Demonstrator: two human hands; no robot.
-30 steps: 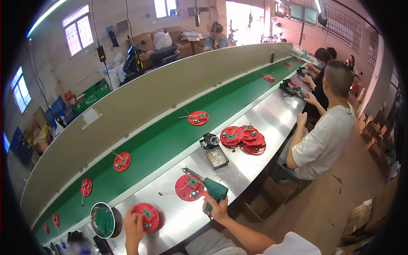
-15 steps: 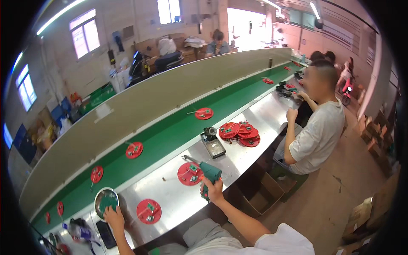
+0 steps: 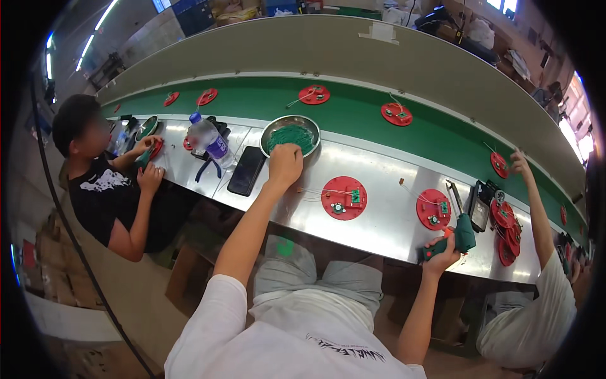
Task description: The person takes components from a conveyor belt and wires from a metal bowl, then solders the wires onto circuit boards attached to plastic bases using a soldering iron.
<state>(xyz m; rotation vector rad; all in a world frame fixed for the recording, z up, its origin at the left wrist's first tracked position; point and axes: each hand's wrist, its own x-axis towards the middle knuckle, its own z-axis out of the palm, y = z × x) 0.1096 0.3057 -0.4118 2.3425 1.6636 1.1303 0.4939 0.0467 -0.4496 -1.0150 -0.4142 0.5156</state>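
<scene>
"Metal makes up the worktop (image 3: 379,234), flat, smooth and bright with reflections. What runs behind it?"

"A green belt (image 3: 360,117) dotted with red plates (image 3: 397,117), then a tall beige panel (image 3: 284,50). Strip lights (image 3: 88,54) glow at upper left. One neighbour in a black shirt (image 3: 104,202) sits at the left, another in a pale shirt (image 3: 530,322) at the right."

"And the nearest hands?"

"The left hand (image 3: 286,165) reaches into a round, shiny metal bowl (image 3: 315,136) of fine green bits (image 3: 287,134). Its fingertips are hidden, so I cannot tell how far apart that grip is or whether it has hold of anything."

"The other one?"

"The right hand (image 3: 443,252) has its grip wrapped around the handle of a green soldering gun (image 3: 465,234). Its slim tip points up beside a red disc (image 3: 433,209). A second disc (image 3: 344,198) lies flat between the hands."

"Anything else?"

"A glossy black phone (image 3: 246,170) left of the bowl, a clear plastic bottle (image 3: 207,136) farther left, and overlapping red rounds (image 3: 507,237) at right."
</scene>
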